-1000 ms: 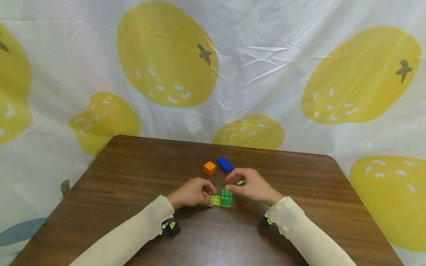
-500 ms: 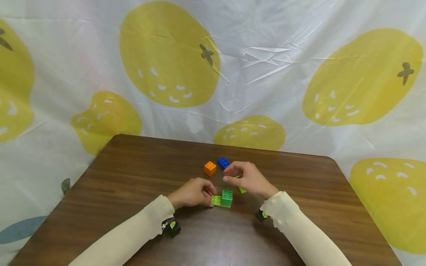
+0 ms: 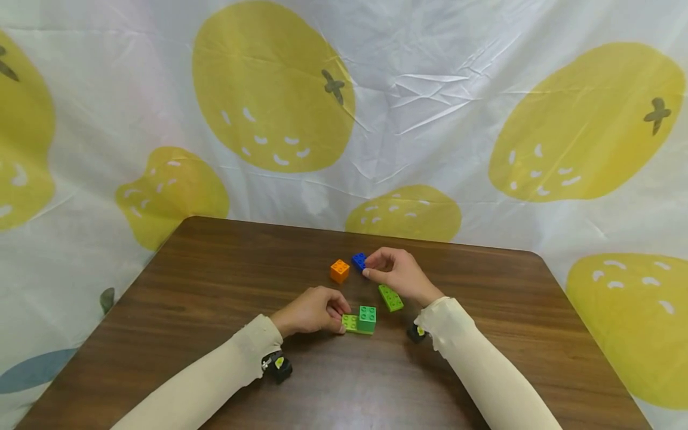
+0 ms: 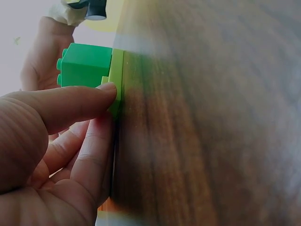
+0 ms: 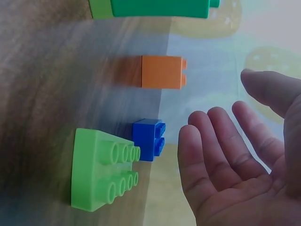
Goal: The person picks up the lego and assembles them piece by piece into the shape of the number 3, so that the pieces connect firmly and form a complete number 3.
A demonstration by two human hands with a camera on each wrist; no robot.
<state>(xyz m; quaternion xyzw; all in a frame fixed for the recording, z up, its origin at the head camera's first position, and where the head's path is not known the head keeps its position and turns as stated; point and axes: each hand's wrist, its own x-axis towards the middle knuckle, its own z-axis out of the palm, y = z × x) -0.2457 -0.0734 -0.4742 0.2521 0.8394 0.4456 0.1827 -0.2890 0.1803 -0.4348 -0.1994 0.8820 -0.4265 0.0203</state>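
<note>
My left hand (image 3: 312, 312) pinches the left end of a flat lime-green building brick (image 3: 349, 323) on the table, thumb and forefinger at its edges. A green two-by-two brick (image 3: 367, 319) sits on the right end of that flat brick; both also show in the left wrist view. My right hand (image 3: 400, 273) hovers beside a blue brick (image 3: 359, 261), overlapping its right end in the head view. In the right wrist view its fingers (image 5: 190, 141) are parted from the thumb, with nothing between them, and the blue brick (image 5: 148, 139) stands apart from them.
An orange two-by-two brick (image 3: 340, 271) stands left of the blue one. Another lime-green studded brick (image 3: 390, 298) lies below my right hand. The brown wooden table (image 3: 242, 257) ends at a fruit-patterned cloth (image 3: 301, 203).
My right hand has moved from beside the green brick up and away toward the blue brick, uncovering the loose lime-green brick. The left hand has kept its place.
</note>
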